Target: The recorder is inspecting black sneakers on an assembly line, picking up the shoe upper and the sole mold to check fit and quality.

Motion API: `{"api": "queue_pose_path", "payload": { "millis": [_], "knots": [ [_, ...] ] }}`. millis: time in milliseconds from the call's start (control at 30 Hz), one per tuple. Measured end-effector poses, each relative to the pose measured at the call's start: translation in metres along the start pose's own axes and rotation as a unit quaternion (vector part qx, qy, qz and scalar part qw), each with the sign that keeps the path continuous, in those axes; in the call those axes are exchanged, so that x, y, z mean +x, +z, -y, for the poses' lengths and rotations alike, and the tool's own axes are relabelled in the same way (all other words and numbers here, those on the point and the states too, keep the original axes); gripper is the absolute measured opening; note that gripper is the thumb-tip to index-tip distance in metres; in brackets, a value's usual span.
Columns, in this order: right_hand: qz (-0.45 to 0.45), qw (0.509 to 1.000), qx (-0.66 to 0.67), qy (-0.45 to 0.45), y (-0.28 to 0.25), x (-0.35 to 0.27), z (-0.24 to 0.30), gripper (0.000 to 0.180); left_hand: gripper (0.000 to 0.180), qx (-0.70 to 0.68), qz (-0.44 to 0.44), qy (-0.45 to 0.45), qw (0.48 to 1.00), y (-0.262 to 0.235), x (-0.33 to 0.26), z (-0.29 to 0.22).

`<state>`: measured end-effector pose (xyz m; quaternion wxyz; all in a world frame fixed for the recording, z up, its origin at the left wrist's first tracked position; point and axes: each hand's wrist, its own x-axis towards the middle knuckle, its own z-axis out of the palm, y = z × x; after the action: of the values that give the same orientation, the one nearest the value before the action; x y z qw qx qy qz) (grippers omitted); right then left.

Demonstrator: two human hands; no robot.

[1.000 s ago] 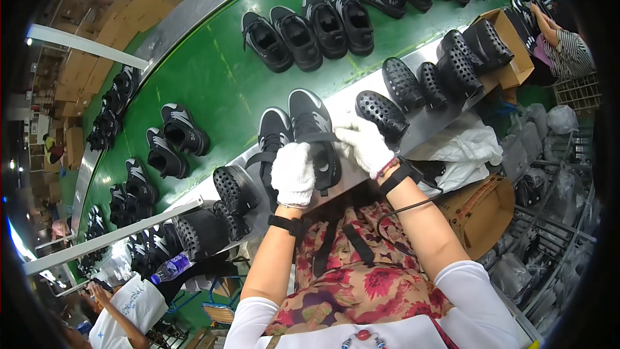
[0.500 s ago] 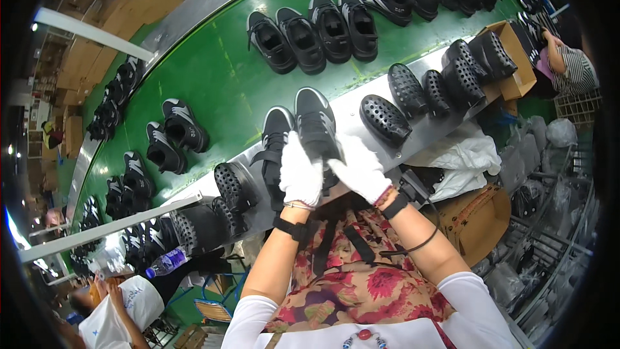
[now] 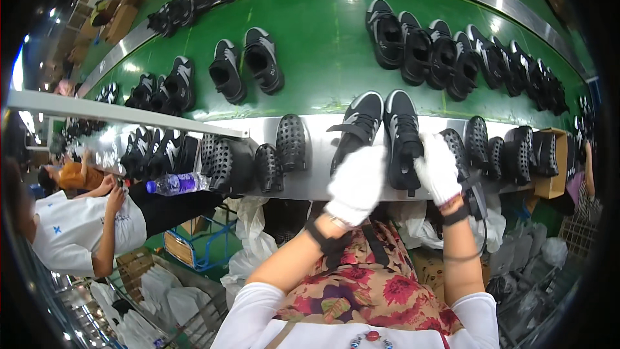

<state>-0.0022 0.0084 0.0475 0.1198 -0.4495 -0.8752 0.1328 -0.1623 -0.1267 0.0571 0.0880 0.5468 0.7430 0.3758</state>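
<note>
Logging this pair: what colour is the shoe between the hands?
Black shoe with grey trim, seen in head view.

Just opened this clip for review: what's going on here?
The person's white-gloved left hand is over the rear of the left black-and-grey shoe, whose strap sticks out sideways. The right hand is at the heel end of the right shoe. Both shoes sit on a metal ledge, toes toward the green surface, with black perforated forms to either side.

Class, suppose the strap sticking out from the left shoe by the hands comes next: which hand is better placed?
Left, probably: the left hand is at the heel end of the left shoe, near its strap, while the right hand is by the right shoe.
</note>
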Motion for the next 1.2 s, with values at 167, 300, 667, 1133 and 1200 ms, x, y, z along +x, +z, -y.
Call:
{"api": "queue_pose_path", "payload": {
  "millis": [167, 300, 667, 1133, 1200],
  "knots": [
    [-0.012, 0.945, 0.257, -0.202, 0.014, 0.004, 0.144, 0.024, 0.03, 0.085, -0.116, -0.215, 0.966, -0.085, -0.011, 0.104],
    [0.137, 0.962, 0.221, -0.079, 0.084, 0.006, 0.199, 0.036, 0.044, 0.06, -0.029, -0.309, 0.949, -0.085, -0.009, 0.147],
    [0.205, 0.952, 0.226, -0.015, 0.085, 0.018, 0.209, 0.045, 0.057, 0.063, -0.026, -0.344, 0.937, -0.104, -0.01, 0.142],
    [0.135, 0.866, 0.477, 0.063, -0.012, -0.02, 0.143, 0.075, 0.012, -0.594, -0.118, -0.381, 0.699, -0.096, -0.005, 0.016],
    [0.084, 0.877, 0.467, 0.081, -0.033, -0.024, 0.116, 0.067, 0.031, -0.426, -0.018, -0.32, 0.846, -0.083, -0.022, 0.043]
  ]
}}
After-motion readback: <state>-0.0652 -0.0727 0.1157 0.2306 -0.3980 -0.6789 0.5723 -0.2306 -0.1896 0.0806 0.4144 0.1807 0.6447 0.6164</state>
